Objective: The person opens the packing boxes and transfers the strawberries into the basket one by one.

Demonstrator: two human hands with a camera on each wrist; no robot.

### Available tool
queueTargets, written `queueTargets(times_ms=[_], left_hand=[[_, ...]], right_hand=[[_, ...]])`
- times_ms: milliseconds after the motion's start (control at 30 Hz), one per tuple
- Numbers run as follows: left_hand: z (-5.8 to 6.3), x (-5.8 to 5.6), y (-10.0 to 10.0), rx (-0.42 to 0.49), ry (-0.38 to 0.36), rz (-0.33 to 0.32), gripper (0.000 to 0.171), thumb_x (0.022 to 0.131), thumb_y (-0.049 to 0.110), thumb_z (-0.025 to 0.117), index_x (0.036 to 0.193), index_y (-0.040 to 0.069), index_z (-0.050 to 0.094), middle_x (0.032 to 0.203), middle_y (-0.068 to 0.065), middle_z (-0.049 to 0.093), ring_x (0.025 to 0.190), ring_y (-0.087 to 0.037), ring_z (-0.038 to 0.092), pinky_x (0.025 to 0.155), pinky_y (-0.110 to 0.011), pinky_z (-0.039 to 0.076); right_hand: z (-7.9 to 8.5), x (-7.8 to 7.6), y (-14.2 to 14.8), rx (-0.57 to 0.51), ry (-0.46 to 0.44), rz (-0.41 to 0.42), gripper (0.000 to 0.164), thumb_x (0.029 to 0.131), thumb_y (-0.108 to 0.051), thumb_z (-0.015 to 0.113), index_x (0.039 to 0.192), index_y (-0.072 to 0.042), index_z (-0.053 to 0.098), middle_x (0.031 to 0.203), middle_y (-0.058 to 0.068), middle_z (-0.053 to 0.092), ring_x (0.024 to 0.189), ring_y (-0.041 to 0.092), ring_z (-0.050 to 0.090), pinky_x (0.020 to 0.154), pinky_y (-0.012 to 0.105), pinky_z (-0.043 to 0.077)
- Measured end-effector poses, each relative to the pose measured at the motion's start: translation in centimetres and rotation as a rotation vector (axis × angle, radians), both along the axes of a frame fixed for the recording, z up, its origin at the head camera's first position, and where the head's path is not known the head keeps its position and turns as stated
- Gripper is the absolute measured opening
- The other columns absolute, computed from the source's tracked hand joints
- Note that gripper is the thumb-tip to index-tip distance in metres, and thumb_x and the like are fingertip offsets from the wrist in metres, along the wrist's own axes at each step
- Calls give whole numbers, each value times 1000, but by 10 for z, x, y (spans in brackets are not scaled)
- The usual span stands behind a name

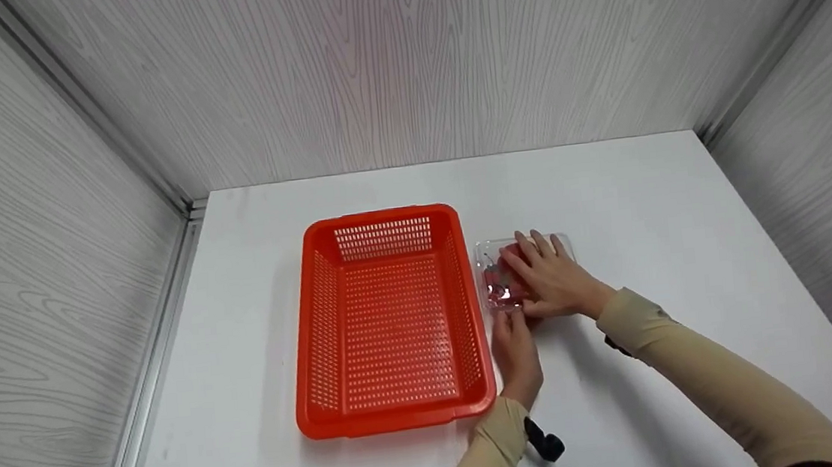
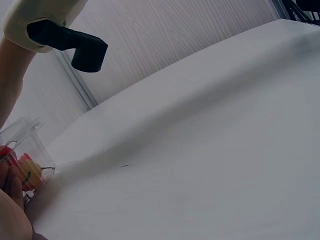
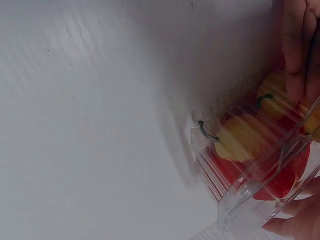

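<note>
A clear plastic clamshell box (image 1: 487, 246) stands just right of the red basket, with red and yellow fruit-like pieces (image 3: 240, 137) inside, some with thin green stems. My right hand (image 1: 556, 281) lies over the top of the box, its fingers spread and fairly straight, pressing on the lid. At the near edge of the box, my left hand (image 1: 518, 352) has its thumb and fingertips close together, gripping the rim. The lid edge shows slanted over the base in the right wrist view. My right palm hides part of the contents.
The red perforated basket (image 1: 398, 420), with nothing in it, stands on the white table (image 1: 658, 242) beside my left hand and forearm. Pale wood-grain panels (image 1: 402, 69) rise behind the table and at both sides.
</note>
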State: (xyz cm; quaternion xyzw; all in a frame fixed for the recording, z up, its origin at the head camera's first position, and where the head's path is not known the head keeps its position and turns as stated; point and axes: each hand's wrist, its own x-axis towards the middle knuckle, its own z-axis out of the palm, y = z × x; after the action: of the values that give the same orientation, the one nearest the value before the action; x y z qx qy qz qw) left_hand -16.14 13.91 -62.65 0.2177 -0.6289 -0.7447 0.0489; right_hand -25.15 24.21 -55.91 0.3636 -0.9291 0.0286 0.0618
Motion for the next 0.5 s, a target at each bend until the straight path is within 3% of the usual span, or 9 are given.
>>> queueTargets(times_ms=[133, 267, 367, 500], left_hand=[[4, -3, -5, 28, -50, 16, 30, 100, 43, 52, 125, 35, 66, 125, 14, 65, 116, -9, 58, 100, -40, 44], [5, -3, -5, 3, -67, 29, 23, 100, 41, 54, 111, 31, 71, 117, 12, 68, 106, -9, 61, 93, -38, 47], [6, -5, -6, -14, -54, 46, 20, 99, 38, 57, 106, 28, 73, 111, 10, 71, 98, -10, 62, 88, -37, 48], [6, -7, -4, 46, 5, 80, 23, 98, 31, 59, 113, 24, 74, 113, 7, 71, 102, -11, 63, 92, -38, 48]], right_hand=[[0, -2, -7, -13, 13, -9, 86, 81, -51, 61, 151, -6, 38, 149, 32, 34, 132, 58, 35, 100, 71, 30], [1, -1, -8, -21, 16, -10, 87, 80, -54, 62, 148, -5, 41, 146, 32, 37, 130, 59, 37, 98, 72, 32], [2, -1, -9, -24, 20, -16, 87, 79, -56, 64, 146, -4, 44, 144, 33, 40, 127, 60, 39, 97, 72, 34], [2, -2, -8, 5, 38, -21, 85, 81, -59, 62, 145, -5, 45, 142, 33, 42, 124, 59, 44, 94, 70, 38]])
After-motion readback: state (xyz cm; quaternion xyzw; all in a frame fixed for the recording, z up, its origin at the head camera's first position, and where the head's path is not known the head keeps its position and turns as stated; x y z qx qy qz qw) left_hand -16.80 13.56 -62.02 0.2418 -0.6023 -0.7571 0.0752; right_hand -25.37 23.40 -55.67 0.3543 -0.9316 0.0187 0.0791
